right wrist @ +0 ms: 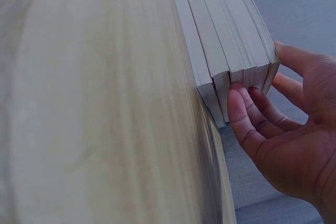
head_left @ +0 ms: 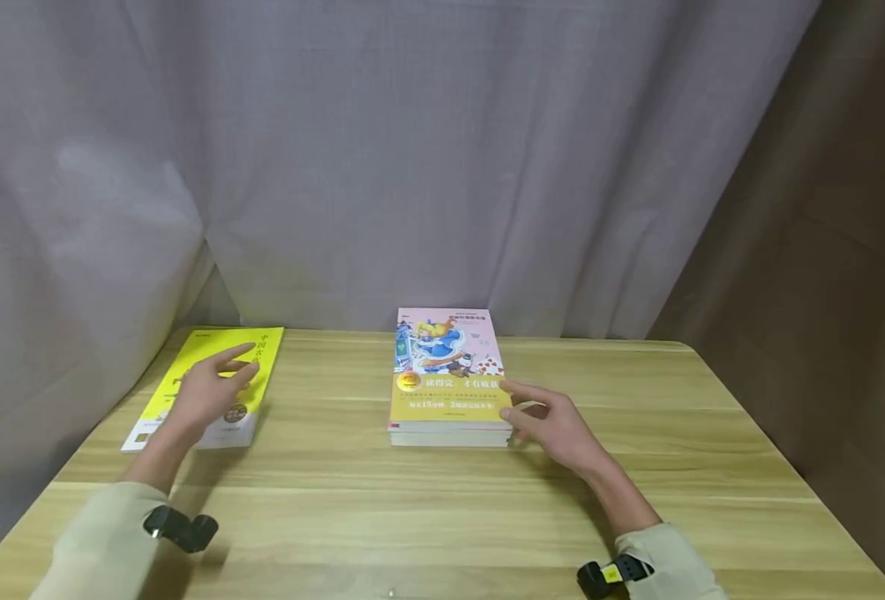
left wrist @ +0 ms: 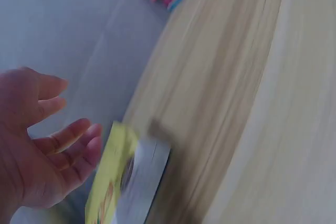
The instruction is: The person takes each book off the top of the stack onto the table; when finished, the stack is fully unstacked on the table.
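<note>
A stack of several books (head_left: 446, 400) lies on the wooden table, a pink and yellow illustrated cover on top. My right hand (head_left: 566, 429) is at the stack's right side, fingertips against it near the front corner. In the right wrist view the slightly bent fingers (right wrist: 244, 116) touch the side of the book stack (right wrist: 226, 35), below the top cover. To the left, a yellow and white book (head_left: 225, 354) lies flat. My left hand (head_left: 206, 396) hovers over this book with loosely bent fingers and holds nothing; in the left wrist view the hand (left wrist: 52, 150) is beside the yellow book (left wrist: 110, 177).
A grey curtain (head_left: 352, 167) hangs along the table's back edge, and a darker brown cloth (head_left: 825, 275) borders the right side. Bare wooden tabletop (head_left: 330, 500) shows between the two book groups and in front of them. Both wrists wear black straps over light sleeves.
</note>
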